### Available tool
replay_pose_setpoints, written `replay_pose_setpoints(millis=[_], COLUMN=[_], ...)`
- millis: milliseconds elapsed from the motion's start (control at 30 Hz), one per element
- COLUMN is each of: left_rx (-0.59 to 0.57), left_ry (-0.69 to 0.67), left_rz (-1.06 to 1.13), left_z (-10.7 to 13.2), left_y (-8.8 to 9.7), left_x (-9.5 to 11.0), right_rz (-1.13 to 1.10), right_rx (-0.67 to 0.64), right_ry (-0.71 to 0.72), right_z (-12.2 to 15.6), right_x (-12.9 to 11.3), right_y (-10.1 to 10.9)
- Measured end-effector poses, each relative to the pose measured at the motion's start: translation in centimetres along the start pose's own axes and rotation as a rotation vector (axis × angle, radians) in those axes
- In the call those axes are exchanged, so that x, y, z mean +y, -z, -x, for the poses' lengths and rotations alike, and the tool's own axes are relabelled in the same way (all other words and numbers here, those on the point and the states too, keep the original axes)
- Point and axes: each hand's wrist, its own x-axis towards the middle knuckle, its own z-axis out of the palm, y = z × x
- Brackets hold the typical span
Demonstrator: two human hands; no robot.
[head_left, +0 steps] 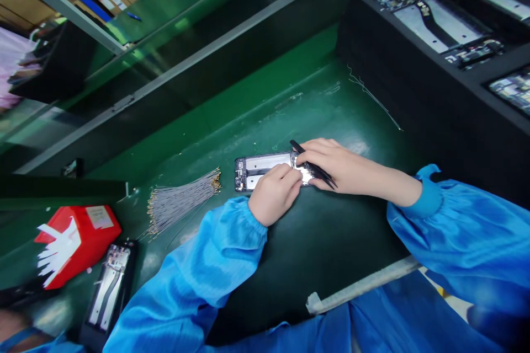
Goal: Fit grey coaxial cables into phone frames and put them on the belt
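An opened phone frame (259, 168) lies flat on the green bench top (331, 231), its metal inner plate showing. My left hand (275, 193) rests on its near edge with fingers curled and pressed onto it. My right hand (337, 168) covers the frame's right end and grips black tweezers (312, 165), which run slantwise across the hand. Both arms wear blue sleeves.
A bundle of thin grey wires with gold tips (182, 201) lies left of the phone. Further left are a red box (77, 240) and another phone frame (110, 287). A black tray of phone frames (455, 27) stands at the right. A conveyor channel (186, 88) runs behind.
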Motion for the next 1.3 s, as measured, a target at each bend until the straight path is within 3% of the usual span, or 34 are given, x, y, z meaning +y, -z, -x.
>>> replay_pose_setpoints(millis=[567,800,967,1300], left_rx=[0.03,0.01,0.056,0.029], left_ry=[-0.134,-0.207,-0.13,-0.068], left_rz=[0.112,0.049,-0.012,0.024], left_z=[1.7,2.0,2.3,2.2], left_y=[-0.5,-0.4,-0.4,-0.3], left_x=[0.0,0.3,0.9,1.1], right_rz=[-0.116,-0.115,-0.113,-0.059], right_rx=[-0.065,-0.1,-0.107,-0.151], right_ry=[-0.065,-0.088,-0.086,-0.148], right_z=[-0.4,-1.0,-1.1,-1.7], right_x=[0.0,-0.1,-0.1,-0.6], right_y=[0.5,0.8,0.9,0.9])
